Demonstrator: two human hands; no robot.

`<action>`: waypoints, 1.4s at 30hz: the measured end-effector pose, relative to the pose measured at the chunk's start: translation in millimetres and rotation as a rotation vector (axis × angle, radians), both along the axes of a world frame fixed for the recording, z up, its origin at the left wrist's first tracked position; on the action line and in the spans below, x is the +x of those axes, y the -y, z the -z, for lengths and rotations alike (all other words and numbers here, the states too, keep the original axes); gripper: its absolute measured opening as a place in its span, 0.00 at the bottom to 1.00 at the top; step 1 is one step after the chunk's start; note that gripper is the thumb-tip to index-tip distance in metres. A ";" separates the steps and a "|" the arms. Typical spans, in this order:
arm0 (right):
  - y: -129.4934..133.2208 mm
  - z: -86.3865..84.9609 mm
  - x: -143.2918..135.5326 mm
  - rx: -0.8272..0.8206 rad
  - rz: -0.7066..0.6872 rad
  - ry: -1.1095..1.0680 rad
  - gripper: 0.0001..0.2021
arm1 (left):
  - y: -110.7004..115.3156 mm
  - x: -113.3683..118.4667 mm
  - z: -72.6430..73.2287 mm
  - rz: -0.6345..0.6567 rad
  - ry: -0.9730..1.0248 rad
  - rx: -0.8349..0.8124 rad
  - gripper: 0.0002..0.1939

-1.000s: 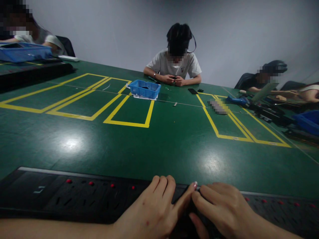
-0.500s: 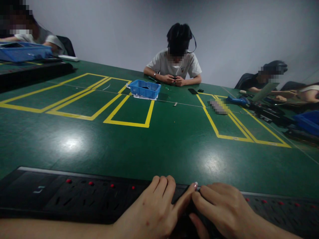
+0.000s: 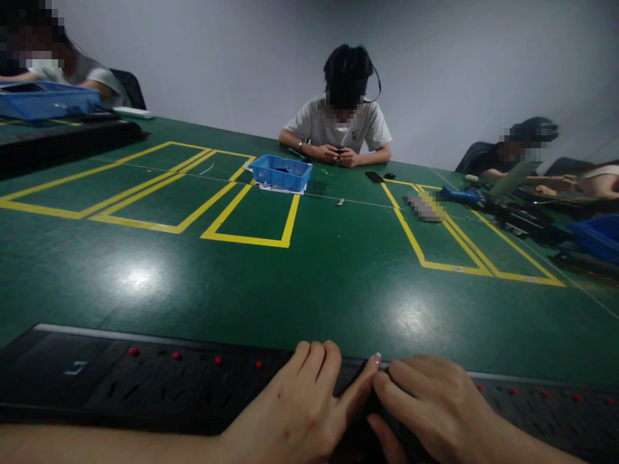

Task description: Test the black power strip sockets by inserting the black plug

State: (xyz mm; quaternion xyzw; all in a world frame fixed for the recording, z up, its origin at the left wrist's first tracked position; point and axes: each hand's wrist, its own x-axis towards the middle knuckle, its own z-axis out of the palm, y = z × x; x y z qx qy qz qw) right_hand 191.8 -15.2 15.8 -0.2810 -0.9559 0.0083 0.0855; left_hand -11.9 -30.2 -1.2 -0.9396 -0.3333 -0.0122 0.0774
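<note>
A long black strip (image 3: 159,386) with red buttons lies along the near edge of the green table, and both hands are over its middle. My left hand (image 3: 300,399) has three fingers curled down on the strip, while its index finger reaches right towards the other hand. Beside it, my right hand (image 3: 435,399) is closed, knuckles up, its fingers bent inward. The fingertips nearly meet above a dark area between the hands. Whatever the fingers grip there is hidden or too dark to make out.
Yellow tape outlines (image 3: 246,240) mark the green table (image 3: 338,290). A blue basket (image 3: 282,175) stands mid-table before a seated person (image 3: 345,122). Another blue basket (image 3: 48,102) is at far left. Black equipment (image 3: 522,219) lies at right, near other people.
</note>
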 end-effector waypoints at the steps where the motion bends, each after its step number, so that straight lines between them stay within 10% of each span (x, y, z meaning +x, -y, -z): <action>1: 0.0 0.3 0.5 -0.003 0.002 0.001 0.05 | -0.2 -0.1 0.1 0.002 -0.002 0.000 0.38; 42: -0.9 0.8 1.7 -0.041 0.004 -0.017 0.03 | 0.4 0.2 2.2 -0.005 0.002 0.010 0.37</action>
